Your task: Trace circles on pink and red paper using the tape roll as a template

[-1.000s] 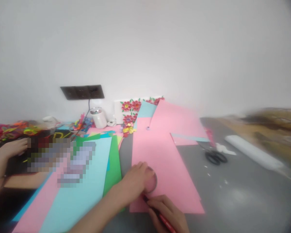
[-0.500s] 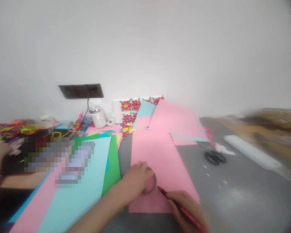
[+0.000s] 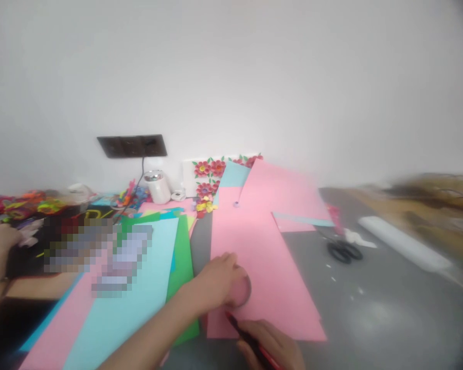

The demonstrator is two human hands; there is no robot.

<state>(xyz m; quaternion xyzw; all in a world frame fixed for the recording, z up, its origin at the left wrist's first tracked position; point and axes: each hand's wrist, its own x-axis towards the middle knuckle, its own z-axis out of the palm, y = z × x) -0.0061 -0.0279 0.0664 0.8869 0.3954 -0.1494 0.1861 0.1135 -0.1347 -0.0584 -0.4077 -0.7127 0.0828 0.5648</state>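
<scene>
A long pink paper sheet (image 3: 262, 252) lies in front of me on the grey table. My left hand (image 3: 215, 280) presses a round, ring-edged thing (image 3: 244, 289) down on the sheet; its middle shows pink, and the fingers cover its left side. In my right hand (image 3: 273, 339) is a slim red and dark pen (image 3: 250, 340). Its tip touches or nearly touches the sheet just below the round thing's lower edge. I cannot tell whether it has left a line.
Light blue paper (image 3: 135, 308) and green paper (image 3: 183, 288) overlap at left, partly under a blurred-out patch. Black-handled scissors (image 3: 344, 252) and a white roll (image 3: 403, 242) lie right. Another person's hand (image 3: 0, 249) is at far left. A flower panel (image 3: 202, 177) leans on the wall.
My right hand has swung the pen from the right side of the round thing, leftward to below it. My left hand stays on the round thing. The view has shifted slightly.
</scene>
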